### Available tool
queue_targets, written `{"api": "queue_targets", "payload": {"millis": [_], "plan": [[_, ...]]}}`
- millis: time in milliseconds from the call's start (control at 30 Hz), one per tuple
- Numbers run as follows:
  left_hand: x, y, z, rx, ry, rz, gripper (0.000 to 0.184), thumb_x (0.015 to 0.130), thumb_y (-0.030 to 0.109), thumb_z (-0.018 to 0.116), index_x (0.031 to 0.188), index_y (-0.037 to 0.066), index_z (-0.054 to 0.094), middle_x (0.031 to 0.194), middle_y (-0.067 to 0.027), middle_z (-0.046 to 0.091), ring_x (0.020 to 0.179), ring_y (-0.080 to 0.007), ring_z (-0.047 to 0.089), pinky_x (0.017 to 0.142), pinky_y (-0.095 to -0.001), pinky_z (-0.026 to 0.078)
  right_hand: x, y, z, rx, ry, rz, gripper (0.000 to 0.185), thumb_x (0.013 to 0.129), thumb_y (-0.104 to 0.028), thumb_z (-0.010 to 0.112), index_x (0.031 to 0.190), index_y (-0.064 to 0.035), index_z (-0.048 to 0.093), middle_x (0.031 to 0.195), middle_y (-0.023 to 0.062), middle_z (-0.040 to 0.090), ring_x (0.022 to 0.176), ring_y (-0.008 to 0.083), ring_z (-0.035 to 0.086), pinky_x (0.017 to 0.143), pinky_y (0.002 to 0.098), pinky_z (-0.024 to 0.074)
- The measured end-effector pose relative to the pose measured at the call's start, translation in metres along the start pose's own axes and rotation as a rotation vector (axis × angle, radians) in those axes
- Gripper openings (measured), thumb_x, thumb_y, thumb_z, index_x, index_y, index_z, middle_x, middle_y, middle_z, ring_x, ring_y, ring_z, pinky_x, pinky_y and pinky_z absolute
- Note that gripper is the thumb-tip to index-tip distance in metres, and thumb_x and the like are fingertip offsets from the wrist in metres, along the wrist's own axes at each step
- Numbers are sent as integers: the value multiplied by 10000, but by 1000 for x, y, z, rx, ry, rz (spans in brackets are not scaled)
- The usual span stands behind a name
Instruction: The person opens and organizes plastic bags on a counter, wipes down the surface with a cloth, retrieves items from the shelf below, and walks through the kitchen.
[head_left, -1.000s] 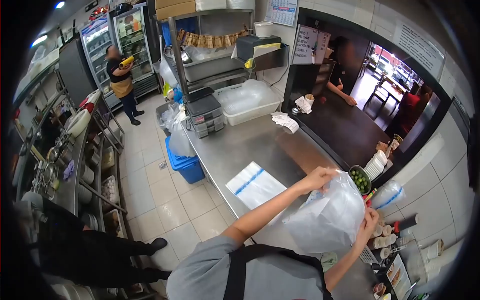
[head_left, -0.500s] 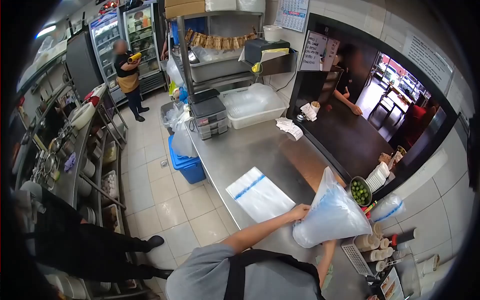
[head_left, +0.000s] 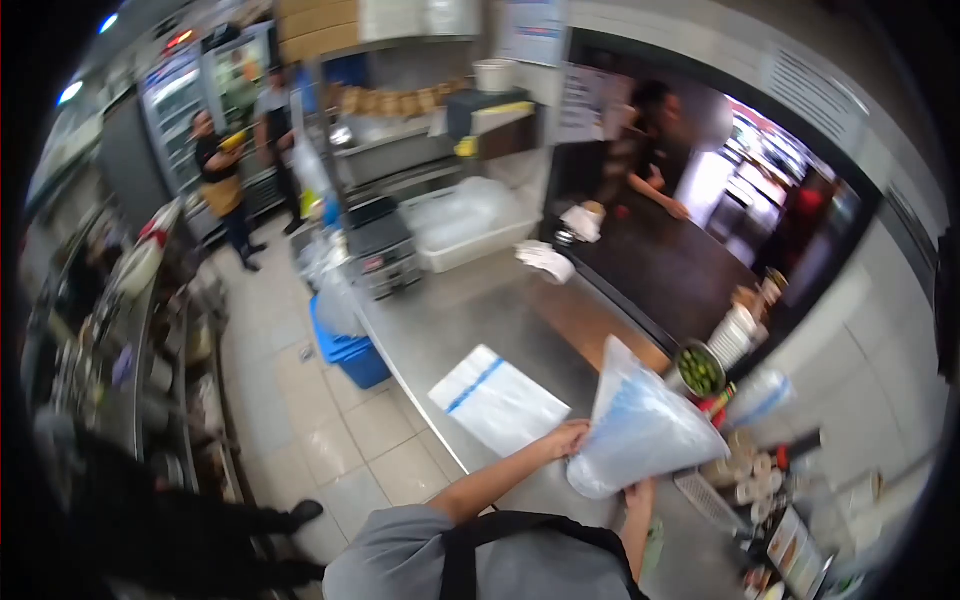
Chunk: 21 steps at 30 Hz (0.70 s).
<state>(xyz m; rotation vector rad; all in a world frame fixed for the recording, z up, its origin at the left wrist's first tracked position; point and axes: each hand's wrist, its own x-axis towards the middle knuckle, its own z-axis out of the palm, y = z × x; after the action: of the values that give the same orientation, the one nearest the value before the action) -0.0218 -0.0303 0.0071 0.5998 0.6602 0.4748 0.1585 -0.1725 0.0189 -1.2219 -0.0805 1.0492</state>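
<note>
A puffed-out clear plastic bag (head_left: 650, 425) with blue print stands over the steel counter. My left hand (head_left: 568, 440) pinches its lower left edge. Under the bag's lower right edge is my right hand (head_left: 640, 492), its fingers closed at the plastic and partly hidden by it. Just left of the bag, a flat stack of white plastic bags (head_left: 500, 400) with a blue stripe lies on the counter.
The steel counter (head_left: 450, 320) holds a white basket (head_left: 475, 245), black drawers (head_left: 380, 250) and papers (head_left: 545, 262). A bowl of green fruit (head_left: 698, 370) and sauce bottles (head_left: 765, 475) are at right. One person leans at the serving window; others stand left.
The bag, gripped near its upper part a second ago, has swung upright with its narrow end up. My hands have moved down to its lower edge. Another person now shows by the fridges.
</note>
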Motion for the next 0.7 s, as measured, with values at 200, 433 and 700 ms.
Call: {"api": "queue_targets", "payload": {"millis": [200, 433, 700], "plan": [[-33, -2, -2, -38, 78, 95, 416, 781, 85, 535, 1188, 127, 458, 803, 17, 557, 599, -53, 465, 505, -203, 380, -43, 4, -11, 10, 39, -68, 489, 802, 11, 530, 1243, -136, 376, 1274, 90, 393, 1065, 234, 506, 775, 363, 489], [-109, 43, 52, 878, -167, 520, 778, 664, 157, 729, 1316, 47, 318, 1126, -124, 541, 1037, -278, 513, 909, -393, 389, -101, -31, 11, -712, -325, -512, 889, 676, -243, 719, 1380, -61, 208, 1397, 183, 237, 1321, 335, 169, 1028, 531, 175], [-57, -4, 60, 783, -218, 509, 738, 607, 254, 794, 1201, -19, 454, 1129, -162, 530, 1066, -279, 492, 940, -368, 361, -44, 65, 11, -1077, -44, -753, 771, 623, -297, 733, 1250, 3, 400, 1257, 243, 400, 1207, 397, 308, 1012, 492, 207]]}}
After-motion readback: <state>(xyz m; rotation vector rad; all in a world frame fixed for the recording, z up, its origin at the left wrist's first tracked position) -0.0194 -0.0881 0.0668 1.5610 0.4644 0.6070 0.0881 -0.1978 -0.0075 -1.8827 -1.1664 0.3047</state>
